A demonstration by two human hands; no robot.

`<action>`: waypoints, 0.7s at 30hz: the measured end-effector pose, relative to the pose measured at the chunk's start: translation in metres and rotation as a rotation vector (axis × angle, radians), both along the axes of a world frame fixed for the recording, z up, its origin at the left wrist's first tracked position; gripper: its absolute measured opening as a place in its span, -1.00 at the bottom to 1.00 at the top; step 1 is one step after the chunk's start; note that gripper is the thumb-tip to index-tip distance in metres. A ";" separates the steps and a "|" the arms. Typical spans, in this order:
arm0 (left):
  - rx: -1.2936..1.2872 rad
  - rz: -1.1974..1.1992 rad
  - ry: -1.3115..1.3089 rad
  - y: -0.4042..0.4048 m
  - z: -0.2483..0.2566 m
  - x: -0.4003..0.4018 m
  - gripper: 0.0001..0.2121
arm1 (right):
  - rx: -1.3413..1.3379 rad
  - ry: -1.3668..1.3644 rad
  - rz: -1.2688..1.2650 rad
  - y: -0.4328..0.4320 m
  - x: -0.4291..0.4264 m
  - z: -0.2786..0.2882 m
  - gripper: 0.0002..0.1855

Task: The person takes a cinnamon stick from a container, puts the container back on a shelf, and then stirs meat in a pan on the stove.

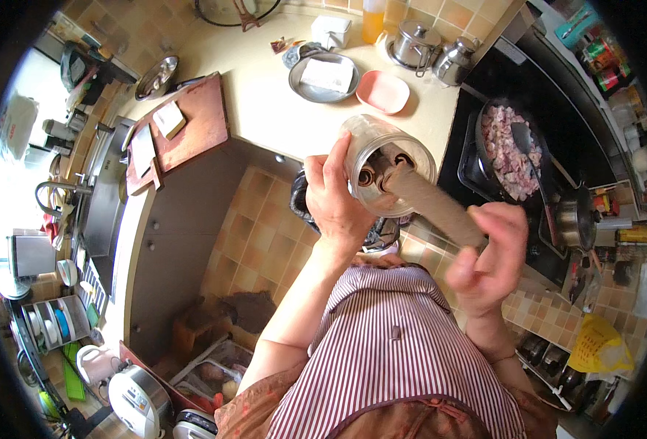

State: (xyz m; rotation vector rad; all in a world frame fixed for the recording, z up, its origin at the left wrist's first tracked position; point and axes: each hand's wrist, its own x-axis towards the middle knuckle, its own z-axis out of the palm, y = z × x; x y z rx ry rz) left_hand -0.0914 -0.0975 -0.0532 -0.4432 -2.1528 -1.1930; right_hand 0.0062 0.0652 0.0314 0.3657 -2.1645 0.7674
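Note:
My left hand (332,200) grips a clear jar (364,130), tilted so its open mouth faces toward me and to the right. Inside the jar are several curled brown bark pieces (403,160), which look like cassia cinnamon. One long roll of bark (433,200) sticks out through the mouth. At its outer end are the thumb and fingers of my right hand (491,260), which is blurred, as is that end of the roll. Both hands are in front of my striped apron, between the counter and the stove.
On the stove at right, a black pan (481,145) holds chopped meat and a spatula (521,137), beside a lidded pot (573,219). The counter bears a pink dish (384,92) and a metal plate (300,90). A cleaver (143,148) lies on the cutting board (205,118) at left.

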 end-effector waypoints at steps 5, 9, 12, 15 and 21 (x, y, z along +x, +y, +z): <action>-0.025 -0.041 0.011 0.001 -0.001 0.010 -0.29 | 0.251 -0.048 -0.168 -0.016 -0.021 0.001 -0.56; -0.040 0.041 0.044 0.006 -0.022 0.012 -0.26 | 0.398 -0.127 -0.246 -0.038 -0.046 -0.003 -0.69; 0.000 -0.037 -0.079 0.001 -0.037 0.020 -0.25 | 0.270 -0.070 -0.195 -0.036 -0.051 -0.024 -0.73; 0.153 -0.058 -0.299 -0.019 -0.051 0.028 -0.29 | 0.052 -0.008 -0.131 -0.030 -0.047 -0.058 -0.79; 0.295 0.033 -0.479 -0.046 -0.082 0.034 -0.30 | 0.070 -0.746 -0.455 0.050 -0.041 -0.193 -0.20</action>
